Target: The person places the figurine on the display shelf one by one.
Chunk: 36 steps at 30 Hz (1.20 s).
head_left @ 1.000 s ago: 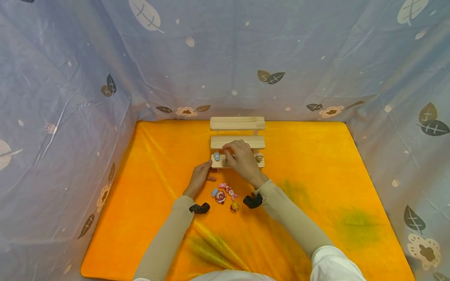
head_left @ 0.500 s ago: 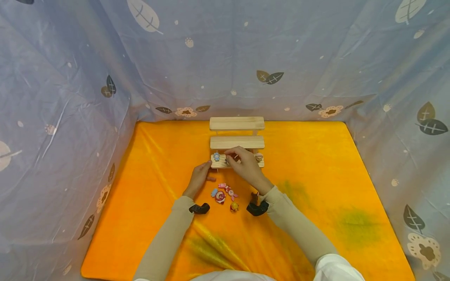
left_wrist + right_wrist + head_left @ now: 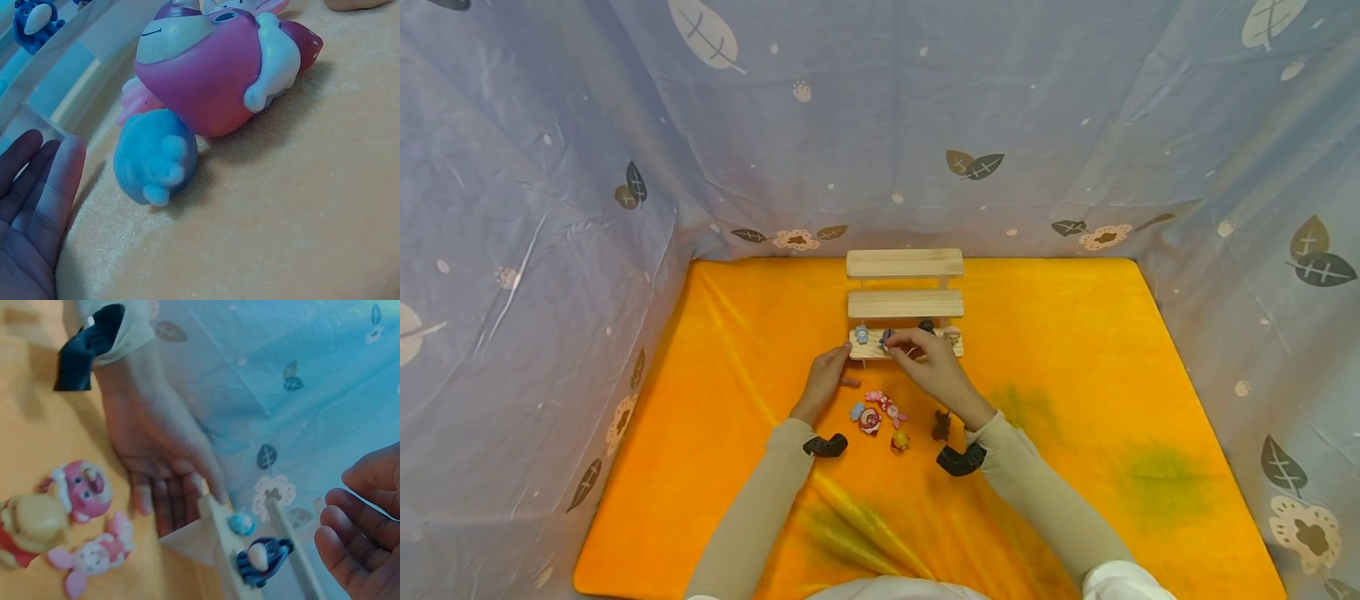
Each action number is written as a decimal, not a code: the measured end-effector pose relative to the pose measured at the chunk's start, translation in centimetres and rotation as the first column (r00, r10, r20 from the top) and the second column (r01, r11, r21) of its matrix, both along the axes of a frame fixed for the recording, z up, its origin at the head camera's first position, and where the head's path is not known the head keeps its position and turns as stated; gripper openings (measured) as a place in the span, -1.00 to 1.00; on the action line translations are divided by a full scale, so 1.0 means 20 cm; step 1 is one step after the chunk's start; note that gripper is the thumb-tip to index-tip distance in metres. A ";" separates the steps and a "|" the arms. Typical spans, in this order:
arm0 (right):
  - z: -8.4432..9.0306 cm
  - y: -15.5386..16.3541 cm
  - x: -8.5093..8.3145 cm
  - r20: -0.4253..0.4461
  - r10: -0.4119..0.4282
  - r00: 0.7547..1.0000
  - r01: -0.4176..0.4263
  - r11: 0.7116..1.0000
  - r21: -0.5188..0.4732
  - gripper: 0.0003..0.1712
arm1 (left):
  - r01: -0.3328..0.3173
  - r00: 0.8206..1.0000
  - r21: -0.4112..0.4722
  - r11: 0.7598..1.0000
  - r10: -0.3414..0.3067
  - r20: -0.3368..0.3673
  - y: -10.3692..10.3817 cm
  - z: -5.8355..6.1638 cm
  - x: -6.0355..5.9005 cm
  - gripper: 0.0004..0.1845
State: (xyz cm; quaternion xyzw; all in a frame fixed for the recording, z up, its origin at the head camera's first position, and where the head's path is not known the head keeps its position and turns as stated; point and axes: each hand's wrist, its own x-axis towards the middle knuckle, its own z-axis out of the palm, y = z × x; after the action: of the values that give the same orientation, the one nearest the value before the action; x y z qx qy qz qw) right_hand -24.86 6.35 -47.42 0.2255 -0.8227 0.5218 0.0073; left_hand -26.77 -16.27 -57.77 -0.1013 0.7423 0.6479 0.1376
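Observation:
A three-tier wooden shelf [image 3: 905, 303] stands at the back of the orange cloth [image 3: 1075, 350]. My left hand [image 3: 833, 368] lies flat, fingers straight, touching the left end of the bottom tier [image 3: 209, 519]. My right hand [image 3: 904, 342] hovers in front of that tier with loosely curled fingers [image 3: 359, 537], holding nothing. Just ahead of them a dark blue figurine [image 3: 262, 556] stands on the tier beside a small light blue one [image 3: 240, 523]. A dark figurine [image 3: 927, 326] and a brownish one [image 3: 952, 336] stand further right.
Loose figurines lie on the cloth between my wrists: a pink one [image 3: 871, 419], a blue one [image 3: 156, 162], a pale pink one [image 3: 895, 412], a yellow one [image 3: 900, 440] and a brown one [image 3: 940, 425]. Leaf-print grey fabric [image 3: 550, 208] walls in three sides.
My right hand has drawn back from the shelf toward me, uncovering the dark blue and dark figurines on the bottom tier and the brown one on the cloth. The left hand stayed put.

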 end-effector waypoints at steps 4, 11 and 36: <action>-0.03 0.02 0.01 0.010 0.006 1.000 -0.006 1.000 0.016 -0.79 | -0.002 1.000 -0.001 1.000 0.002 -0.002 0.00 0.00 0.00 -0.33; -0.08 0.03 0.04 0.044 0.024 0.999 -0.026 0.999 0.041 -0.79 | 0.000 1.000 0.002 1.000 0.000 -0.013 0.00 0.00 0.00 -0.33; -0.28 0.02 0.07 0.309 0.061 0.949 -0.133 0.967 0.217 -0.66 | 0.015 1.000 0.012 1.000 -0.015 0.003 0.00 0.00 0.01 -0.29</action>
State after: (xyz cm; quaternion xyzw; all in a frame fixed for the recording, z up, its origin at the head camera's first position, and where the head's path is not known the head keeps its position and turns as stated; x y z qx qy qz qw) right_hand -23.49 6.72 -52.97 0.1835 -0.8580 0.4487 -0.1699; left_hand -26.65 -16.30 -57.77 -0.0960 0.7389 0.6511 0.1442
